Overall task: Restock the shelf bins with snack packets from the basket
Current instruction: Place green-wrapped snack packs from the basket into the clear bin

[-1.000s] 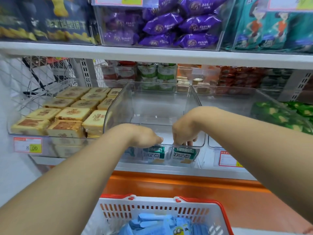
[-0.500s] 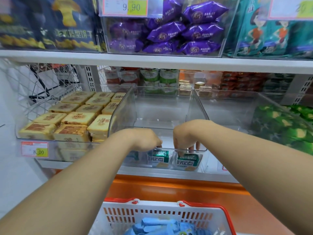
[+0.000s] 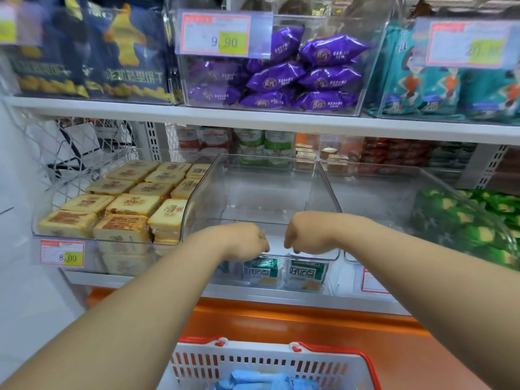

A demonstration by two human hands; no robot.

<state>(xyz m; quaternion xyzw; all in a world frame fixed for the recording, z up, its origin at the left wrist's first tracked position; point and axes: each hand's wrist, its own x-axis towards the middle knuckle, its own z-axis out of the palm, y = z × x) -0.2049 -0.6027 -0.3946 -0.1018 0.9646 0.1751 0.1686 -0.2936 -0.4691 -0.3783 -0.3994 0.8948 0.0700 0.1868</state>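
price tag [image 3: 216,35] on purple-packet bin [image 3: 337,23] reads 9.90.

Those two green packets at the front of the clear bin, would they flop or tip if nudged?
Likely light: the green packets look small and thin. Their glossy film wrapping probably crinkles and slips easily. They seem to stand on edge against the front wall of the clear bin, with open space behind, so a nudge could tip them backward.

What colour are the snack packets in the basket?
Light blue; the packets show at the bottom of the head view.
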